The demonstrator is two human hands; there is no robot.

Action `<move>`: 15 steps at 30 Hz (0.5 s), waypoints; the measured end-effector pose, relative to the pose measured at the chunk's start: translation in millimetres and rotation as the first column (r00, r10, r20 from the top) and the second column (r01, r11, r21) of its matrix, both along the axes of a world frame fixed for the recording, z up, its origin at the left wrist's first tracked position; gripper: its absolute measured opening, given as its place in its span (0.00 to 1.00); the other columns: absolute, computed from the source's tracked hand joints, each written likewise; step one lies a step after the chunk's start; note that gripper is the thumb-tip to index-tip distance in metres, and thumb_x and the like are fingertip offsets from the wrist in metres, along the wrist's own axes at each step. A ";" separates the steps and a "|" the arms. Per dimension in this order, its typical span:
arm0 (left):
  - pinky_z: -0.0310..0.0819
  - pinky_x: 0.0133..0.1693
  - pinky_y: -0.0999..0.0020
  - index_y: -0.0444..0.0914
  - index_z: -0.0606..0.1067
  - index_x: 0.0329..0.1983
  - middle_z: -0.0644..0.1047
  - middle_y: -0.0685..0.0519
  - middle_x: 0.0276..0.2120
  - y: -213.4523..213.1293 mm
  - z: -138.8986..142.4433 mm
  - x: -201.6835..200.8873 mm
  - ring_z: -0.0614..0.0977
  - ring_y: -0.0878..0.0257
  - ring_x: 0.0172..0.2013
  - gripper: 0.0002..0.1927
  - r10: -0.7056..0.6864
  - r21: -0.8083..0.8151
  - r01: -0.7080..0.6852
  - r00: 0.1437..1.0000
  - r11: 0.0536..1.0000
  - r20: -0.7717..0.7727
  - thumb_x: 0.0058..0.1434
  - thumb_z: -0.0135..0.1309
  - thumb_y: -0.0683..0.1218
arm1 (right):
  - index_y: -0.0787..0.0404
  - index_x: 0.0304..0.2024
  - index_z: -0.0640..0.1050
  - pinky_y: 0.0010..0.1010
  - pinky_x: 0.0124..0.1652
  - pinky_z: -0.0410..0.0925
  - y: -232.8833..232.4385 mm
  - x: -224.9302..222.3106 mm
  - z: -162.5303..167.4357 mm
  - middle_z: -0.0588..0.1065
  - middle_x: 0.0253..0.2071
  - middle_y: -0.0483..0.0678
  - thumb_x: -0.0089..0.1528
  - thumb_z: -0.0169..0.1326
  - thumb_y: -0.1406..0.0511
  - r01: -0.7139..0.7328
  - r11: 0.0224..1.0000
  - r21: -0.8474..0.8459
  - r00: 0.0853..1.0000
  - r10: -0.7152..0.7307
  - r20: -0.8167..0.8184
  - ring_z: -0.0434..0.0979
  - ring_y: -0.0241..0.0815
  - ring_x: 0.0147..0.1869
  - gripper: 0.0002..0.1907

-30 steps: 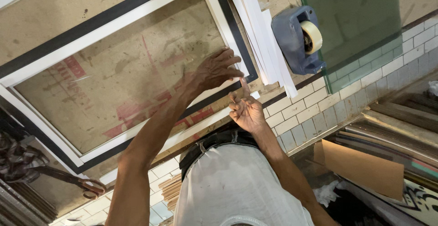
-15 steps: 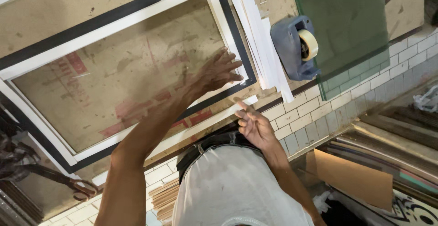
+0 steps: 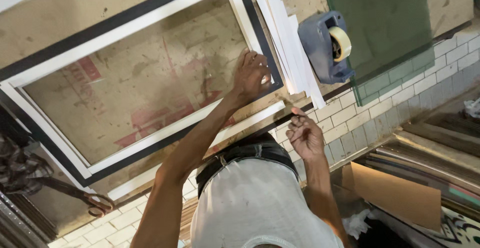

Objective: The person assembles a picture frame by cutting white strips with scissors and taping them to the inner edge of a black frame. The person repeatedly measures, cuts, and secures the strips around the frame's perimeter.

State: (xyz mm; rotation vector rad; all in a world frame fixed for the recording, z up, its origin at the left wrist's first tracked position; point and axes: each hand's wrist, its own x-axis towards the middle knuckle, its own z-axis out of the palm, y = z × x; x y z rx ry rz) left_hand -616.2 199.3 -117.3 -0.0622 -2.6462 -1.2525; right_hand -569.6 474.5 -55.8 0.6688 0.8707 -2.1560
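My left hand (image 3: 252,73) lies flat with fingers spread on the near right corner of the frame (image 3: 150,48), a black-edged frame with a white inner border lying face down on the bench (image 3: 60,8), its brown backing board under my palm. My right hand (image 3: 305,137) hovers just off the bench edge below that corner, fingers curled and thumb meeting forefinger as if pinching something small; I cannot tell what, if anything, sits between them. Just right of my left hand is a stack of white strips (image 3: 287,43), and beyond it a blue tape dispenser (image 3: 327,45) touching a green glass sheet (image 3: 385,23) that overhangs the bench edge. The risk I see is that only one hand pins the frame, so a push at that corner could skew it or shove the strips. A careless right-hand swing might knock the dispenser into the glass, and that overhanging sheet could tip or chip.
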 end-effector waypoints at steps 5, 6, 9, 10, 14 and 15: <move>0.41 0.72 0.43 0.50 0.81 0.35 0.72 0.53 0.50 6.5 -4.2 13.6 0.68 0.53 0.60 0.09 0.031 -0.171 -0.052 0.992 0.984 -0.125 0.54 0.66 0.54 | 0.68 0.49 0.79 0.30 0.37 0.71 12.4 -20.1 5.2 0.77 0.32 0.48 0.59 0.58 0.69 0.081 0.994 0.069 0.994 -0.075 -0.082 0.74 0.39 0.33 0.16; 0.40 0.72 0.43 0.49 0.81 0.38 0.71 0.53 0.51 8.7 -4.8 15.9 0.67 0.53 0.60 0.11 0.048 -0.194 -0.080 0.985 0.978 -0.165 0.56 0.66 0.56 | 0.68 0.48 0.80 0.31 0.36 0.72 13.5 -23.2 7.7 0.77 0.31 0.48 0.57 0.58 0.69 0.088 0.994 0.068 0.993 -0.082 -0.085 0.74 0.39 0.32 0.17; 0.38 0.72 0.41 0.50 0.80 0.40 0.71 0.53 0.52 11.1 -7.1 18.8 0.66 0.54 0.62 0.12 0.040 -0.301 -0.078 0.991 0.950 -0.130 0.58 0.64 0.59 | 0.68 0.50 0.80 0.30 0.37 0.73 13.6 -35.1 16.3 0.79 0.35 0.50 0.59 0.58 0.70 0.066 0.993 0.094 0.985 -0.050 -0.164 0.77 0.39 0.35 0.16; 0.37 0.72 0.41 0.50 0.80 0.41 0.70 0.53 0.52 11.1 -8.0 18.8 0.66 0.54 0.62 0.15 0.037 -0.296 -0.073 0.992 0.952 -0.124 0.57 0.63 0.61 | 0.68 0.50 0.80 0.30 0.38 0.73 12.9 -40.1 19.3 0.79 0.36 0.50 0.60 0.58 0.70 0.045 0.980 0.194 0.970 0.004 -0.243 0.77 0.39 0.36 0.16; 0.35 0.69 0.40 0.50 0.79 0.41 0.69 0.51 0.53 9.7 -11.2 15.9 0.65 0.50 0.61 0.21 -0.007 -0.346 -0.025 0.996 0.938 -0.091 0.53 0.60 0.67 | 0.69 0.52 0.79 0.26 0.39 0.73 20.8 -78.5 37.5 0.79 0.39 0.49 0.65 0.59 0.67 0.194 0.718 0.669 0.763 0.319 -0.563 0.78 0.36 0.40 0.14; 0.35 0.68 0.39 0.50 0.79 0.40 0.69 0.50 0.52 9.7 -11.4 16.1 0.65 0.49 0.61 0.22 -0.022 -0.376 -0.005 0.997 0.926 -0.068 0.53 0.60 0.68 | 0.70 0.52 0.79 0.25 0.40 0.73 25.6 -90.4 42.6 0.78 0.39 0.48 0.67 0.59 0.65 0.292 0.579 0.761 0.684 0.430 -0.589 0.78 0.35 0.41 0.15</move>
